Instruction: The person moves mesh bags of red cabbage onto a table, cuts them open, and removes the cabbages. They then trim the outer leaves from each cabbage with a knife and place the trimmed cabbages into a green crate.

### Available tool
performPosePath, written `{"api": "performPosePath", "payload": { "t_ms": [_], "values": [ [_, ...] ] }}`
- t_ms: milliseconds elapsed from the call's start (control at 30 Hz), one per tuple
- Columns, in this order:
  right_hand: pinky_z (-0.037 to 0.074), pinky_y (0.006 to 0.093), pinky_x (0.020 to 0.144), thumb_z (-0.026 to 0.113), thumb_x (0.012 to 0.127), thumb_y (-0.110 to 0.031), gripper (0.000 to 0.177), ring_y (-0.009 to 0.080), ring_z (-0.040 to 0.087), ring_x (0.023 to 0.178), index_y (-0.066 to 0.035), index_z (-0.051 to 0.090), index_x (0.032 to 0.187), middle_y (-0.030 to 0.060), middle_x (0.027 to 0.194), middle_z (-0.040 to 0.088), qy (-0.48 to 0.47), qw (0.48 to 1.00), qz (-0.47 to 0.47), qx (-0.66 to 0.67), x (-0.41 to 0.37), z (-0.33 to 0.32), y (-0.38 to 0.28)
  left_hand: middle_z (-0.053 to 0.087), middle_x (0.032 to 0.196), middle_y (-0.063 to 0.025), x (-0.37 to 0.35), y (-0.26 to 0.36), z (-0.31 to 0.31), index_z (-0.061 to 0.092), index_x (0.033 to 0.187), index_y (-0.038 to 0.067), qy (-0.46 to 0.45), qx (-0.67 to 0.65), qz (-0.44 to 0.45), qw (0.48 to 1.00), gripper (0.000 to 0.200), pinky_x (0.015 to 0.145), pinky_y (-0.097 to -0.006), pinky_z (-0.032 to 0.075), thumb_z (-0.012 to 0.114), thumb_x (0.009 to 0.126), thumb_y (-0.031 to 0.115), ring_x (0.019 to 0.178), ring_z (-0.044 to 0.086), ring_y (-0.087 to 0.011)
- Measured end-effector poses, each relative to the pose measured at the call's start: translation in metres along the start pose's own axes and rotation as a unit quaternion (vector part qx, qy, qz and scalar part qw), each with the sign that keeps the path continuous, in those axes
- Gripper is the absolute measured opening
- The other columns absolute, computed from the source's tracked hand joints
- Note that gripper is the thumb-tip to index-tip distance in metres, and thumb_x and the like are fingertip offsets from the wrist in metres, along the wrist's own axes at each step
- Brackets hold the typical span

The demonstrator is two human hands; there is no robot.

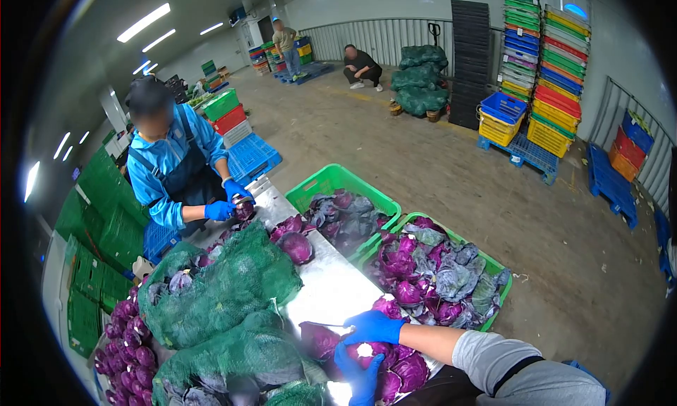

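Observation:
My left hand (358, 374), in a blue glove, curves around the side of a red cabbage (374, 351) with a pale cut stem. Above it, my right hand (375, 328), also gloved in blue, has its fingers closed over the cabbage's top. A thin dark edge shows beside those fingers; I cannot tell what they grip. Loose purple leaves (410, 373) lie against the cabbage on the metal table (328, 286). Green mesh sacks (218, 286) of cabbages fill the table's left side. A trimmed half-round cabbage piece (295, 248) rests farther up.
Green crates hold leaves, one beside my right arm (504, 293) and another beyond it (331, 172). Across the table a co-worker (173, 159) in blue gloves handles a red cabbage. Peeled cabbages (127, 349) are heaped at left. Stacked crates (557, 81) and two people stand or crouch farther back.

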State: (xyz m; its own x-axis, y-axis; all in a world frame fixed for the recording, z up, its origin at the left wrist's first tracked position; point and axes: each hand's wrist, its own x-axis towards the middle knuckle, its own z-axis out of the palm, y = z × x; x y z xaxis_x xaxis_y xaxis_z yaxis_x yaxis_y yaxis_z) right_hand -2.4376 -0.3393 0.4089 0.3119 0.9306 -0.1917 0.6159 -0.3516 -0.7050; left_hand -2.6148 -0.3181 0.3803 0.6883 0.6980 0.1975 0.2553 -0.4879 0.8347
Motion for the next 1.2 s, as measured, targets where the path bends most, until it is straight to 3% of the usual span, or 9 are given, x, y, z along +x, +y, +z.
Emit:
{"api": "performPosePath", "payload": {
  "t_ms": [100, 800, 1200],
  "values": [
    [0.048, 0.0355, 0.086, 0.059, 0.076, -0.062, 0.07, 0.0291, 0.063, 0.099, -0.009, 0.057, 0.122, 0.0142, 0.11, 0.064, -0.026, 0.999, 0.002, -0.035, 0.003, 0.0, 0.003, 0.035, 0.131, -0.0195, 0.004, 0.004, -0.003, 0.026, 0.137, -0.001, -0.013, -0.029, -0.013, 0.999, 0.103, 0.105, -0.0412, 0.029, 0.086, 0.06, 0.033, 0.124, 0.034, -0.0334],
    [0.049, 0.0368, 0.085, 0.061, 0.077, -0.059, 0.064, 0.0297, 0.063, 0.099, -0.012, 0.057, 0.121, 0.0134, 0.108, 0.065, -0.029, 0.999, 0.018, -0.028, 0.003, -0.003, -0.001, 0.04, 0.124, -0.0158, 0.007, 0.004, -0.002, 0.034, 0.131, 0.004, 0.01, 0.008, 0.011, 1.0, 0.091, 0.099, -0.042, 0.033, 0.085, 0.061, 0.035, 0.115, 0.04, -0.0312],
    [0.048, 0.0371, 0.085, 0.06, 0.078, -0.058, 0.063, 0.0302, 0.063, 0.098, -0.011, 0.057, 0.12, 0.0142, 0.108, 0.065, -0.018, 0.999, 0.008, -0.03, 0.002, 0.0, 0.001, 0.039, 0.126, -0.0167, 0.007, 0.002, -0.003, 0.034, 0.131, 0.005, -0.007, 0.004, 0.015, 1.0, 0.09, 0.101, -0.0425, 0.032, 0.085, 0.062, 0.034, 0.118, 0.038, -0.032]
  ]
}}
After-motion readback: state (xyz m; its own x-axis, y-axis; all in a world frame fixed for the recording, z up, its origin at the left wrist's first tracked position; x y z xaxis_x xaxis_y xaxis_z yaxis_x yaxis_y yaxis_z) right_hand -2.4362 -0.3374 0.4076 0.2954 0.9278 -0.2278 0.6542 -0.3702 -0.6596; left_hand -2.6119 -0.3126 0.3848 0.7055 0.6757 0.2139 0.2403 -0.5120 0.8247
